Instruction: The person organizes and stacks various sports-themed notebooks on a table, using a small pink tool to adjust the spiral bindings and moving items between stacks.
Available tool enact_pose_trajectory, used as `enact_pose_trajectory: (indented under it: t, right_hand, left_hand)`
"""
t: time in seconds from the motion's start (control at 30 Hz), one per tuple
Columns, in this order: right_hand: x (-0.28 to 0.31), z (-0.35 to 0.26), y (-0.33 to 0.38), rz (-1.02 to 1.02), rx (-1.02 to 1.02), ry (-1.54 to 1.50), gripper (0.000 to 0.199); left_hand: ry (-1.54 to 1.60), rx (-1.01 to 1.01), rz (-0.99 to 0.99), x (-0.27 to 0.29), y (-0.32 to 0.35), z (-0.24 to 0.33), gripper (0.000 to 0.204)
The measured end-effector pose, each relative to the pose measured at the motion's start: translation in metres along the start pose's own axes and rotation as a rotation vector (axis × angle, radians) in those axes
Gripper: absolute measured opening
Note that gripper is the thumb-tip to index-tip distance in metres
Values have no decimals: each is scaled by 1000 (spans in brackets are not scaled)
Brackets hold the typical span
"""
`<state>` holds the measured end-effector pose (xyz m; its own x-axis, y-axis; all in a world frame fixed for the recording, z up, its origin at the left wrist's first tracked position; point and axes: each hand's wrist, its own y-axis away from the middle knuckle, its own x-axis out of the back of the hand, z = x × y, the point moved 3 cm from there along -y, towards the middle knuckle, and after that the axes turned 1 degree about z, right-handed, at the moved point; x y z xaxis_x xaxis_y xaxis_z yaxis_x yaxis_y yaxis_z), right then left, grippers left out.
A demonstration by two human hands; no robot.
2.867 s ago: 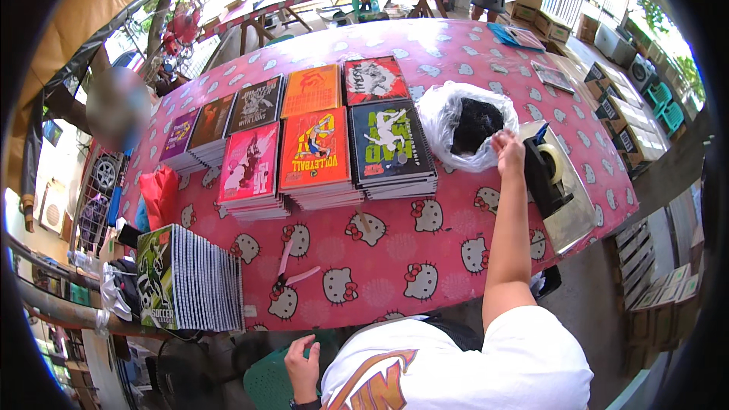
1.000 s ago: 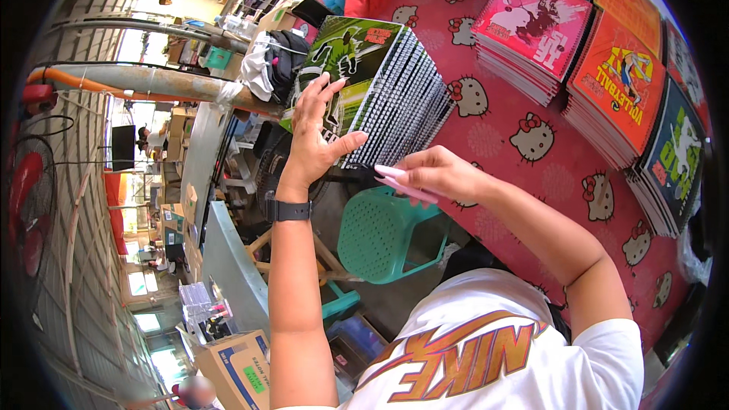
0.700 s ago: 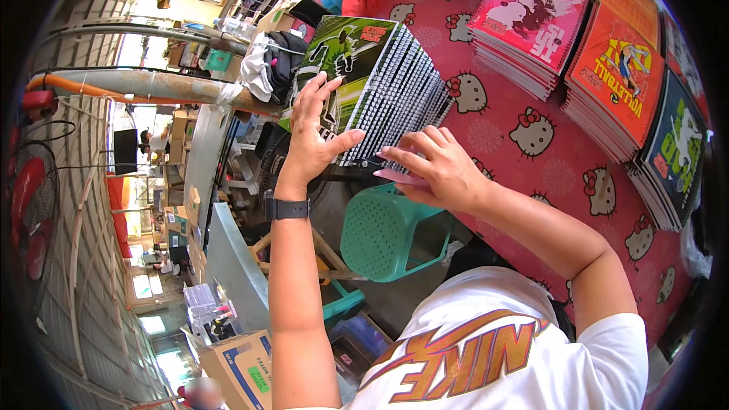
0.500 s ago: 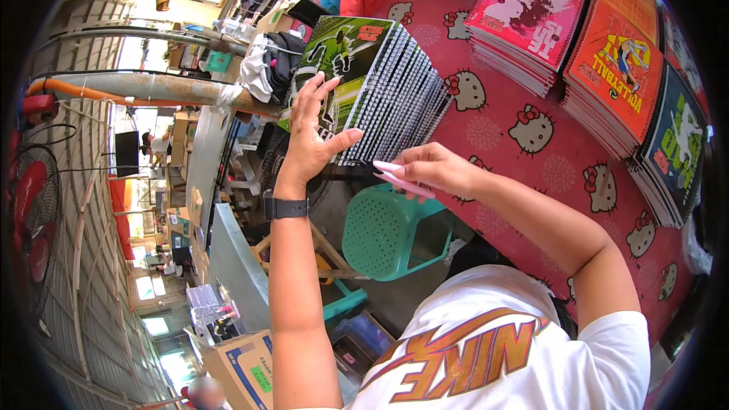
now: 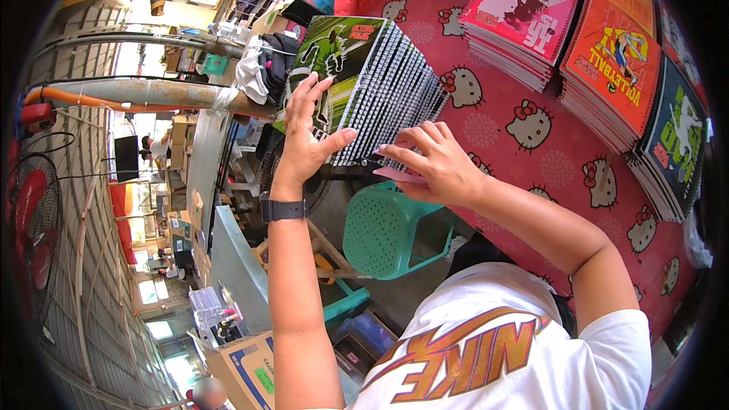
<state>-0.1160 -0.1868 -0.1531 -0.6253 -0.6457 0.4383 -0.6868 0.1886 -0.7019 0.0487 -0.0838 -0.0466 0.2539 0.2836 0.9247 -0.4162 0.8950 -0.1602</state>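
Observation:
A tall stack of spiral notebooks (image 5: pixel 395 99) with a green-and-black cover on top stands at the table edge, its coiled spines facing right. Across the near left part of that cover lies my left hand (image 5: pixel 304 125), fingers spread and thumb toward the spines. My right hand (image 5: pixel 440 163) is closed around a pink hand tool (image 5: pixel 400 175) with two flat arms, beside the lower corner of the spines. The tool's dark tip is close to the coils. I cannot tell whether it touches them, and the fingers cover much of it.
Stacks of pink (image 5: pixel 520 7), orange (image 5: pixel 613 61) and dark blue notebooks (image 5: pixel 672 144) stand on the red patterned tablecloth (image 5: pixel 493 137) at right. Below the table edge is a green plastic stool (image 5: pixel 380 231). A rusty pipe (image 5: pixel 175 95) runs in from the left.
My right hand has turned, its fingers now reaching over the tool toward the coils. The tool's arms look farther apart. My left hand stays on the stack.

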Motion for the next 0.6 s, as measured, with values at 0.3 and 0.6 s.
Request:
enact_pose_trajectory:
  t: [0.3, 0.6]
  right_hand:
    - [-15, 21, 5, -379, -583, -935, 38]
    - [4, 4, 0, -84, -66, -77, 54]
  left_hand:
    - [-7, -17, -3, 0, -1, 1, 78]
    - [25, -8, 27, -1, -1, 2, 77]
